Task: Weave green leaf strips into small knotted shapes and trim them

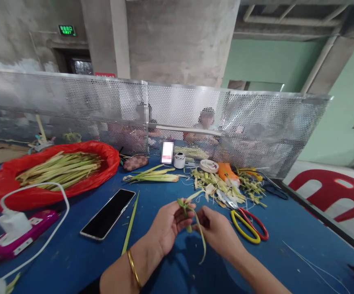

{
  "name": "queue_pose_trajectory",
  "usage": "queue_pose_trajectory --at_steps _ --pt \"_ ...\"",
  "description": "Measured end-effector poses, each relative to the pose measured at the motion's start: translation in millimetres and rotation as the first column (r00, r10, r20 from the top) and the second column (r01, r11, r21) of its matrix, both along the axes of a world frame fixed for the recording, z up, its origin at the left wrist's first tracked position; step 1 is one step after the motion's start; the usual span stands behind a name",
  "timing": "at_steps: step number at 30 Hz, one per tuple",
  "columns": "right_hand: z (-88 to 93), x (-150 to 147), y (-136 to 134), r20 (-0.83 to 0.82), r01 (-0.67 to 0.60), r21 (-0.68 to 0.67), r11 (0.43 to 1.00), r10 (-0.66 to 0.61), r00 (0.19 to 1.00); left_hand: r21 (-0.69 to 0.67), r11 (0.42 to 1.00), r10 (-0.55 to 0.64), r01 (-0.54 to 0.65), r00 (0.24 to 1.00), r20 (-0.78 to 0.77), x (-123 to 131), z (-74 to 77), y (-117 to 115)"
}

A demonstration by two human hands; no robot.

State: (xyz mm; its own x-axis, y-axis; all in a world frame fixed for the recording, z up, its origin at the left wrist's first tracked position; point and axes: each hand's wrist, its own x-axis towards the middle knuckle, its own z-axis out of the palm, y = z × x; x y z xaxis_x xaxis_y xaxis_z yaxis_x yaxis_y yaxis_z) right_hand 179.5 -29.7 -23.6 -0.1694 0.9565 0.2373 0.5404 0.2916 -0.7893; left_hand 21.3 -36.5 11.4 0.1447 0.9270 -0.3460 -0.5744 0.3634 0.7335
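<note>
My left hand (172,224) is closed around a small woven piece of green leaf strips (184,207), holding it above the table. Loose strip ends stick out of it, and one long strip (203,241) curls down past my right fingertips. Close beside it, my right hand (215,228) has its fingers bent together against the piece; what they pinch is hidden. Scissors (246,224) with a yellow and a red handle lie to the right. A single long green leaf (131,224) lies left of my left wrist.
A red plastic bag (109,157) full of long leaves stands at the left. Nearby are a black phone (108,214) and a purple power strip (39,224) with a white cable. Leaf scraps (216,188) pile up ahead, before a perforated metal screen (177,106). People sit behind it.
</note>
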Motion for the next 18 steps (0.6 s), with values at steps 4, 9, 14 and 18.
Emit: queue_pose_trajectory --at_steps 4,9,14,18 --pt "8.0 3.2 -7.9 0.358 -0.244 0.603 0.759 0.016 0.934 0.083 0.996 0.022 -0.012 0.992 -0.125 0.0 0.7 -1.2" --pt "20.8 1.3 -15.6 0.414 -0.360 0.750 0.555 0.031 0.910 0.182 0.982 0.017 0.041 0.952 -0.305 1.5 2.2 -4.0" --pt "24.5 3.7 -18.2 0.088 -0.122 0.687 0.716 0.084 0.993 0.224 0.954 -0.068 0.199 0.873 -0.483 3.3 3.4 -5.0" --pt "18.3 3.9 -14.5 0.057 0.021 0.607 0.794 -0.070 0.996 0.192 0.914 -0.198 0.356 0.808 -0.555 7.4 2.5 -8.2"
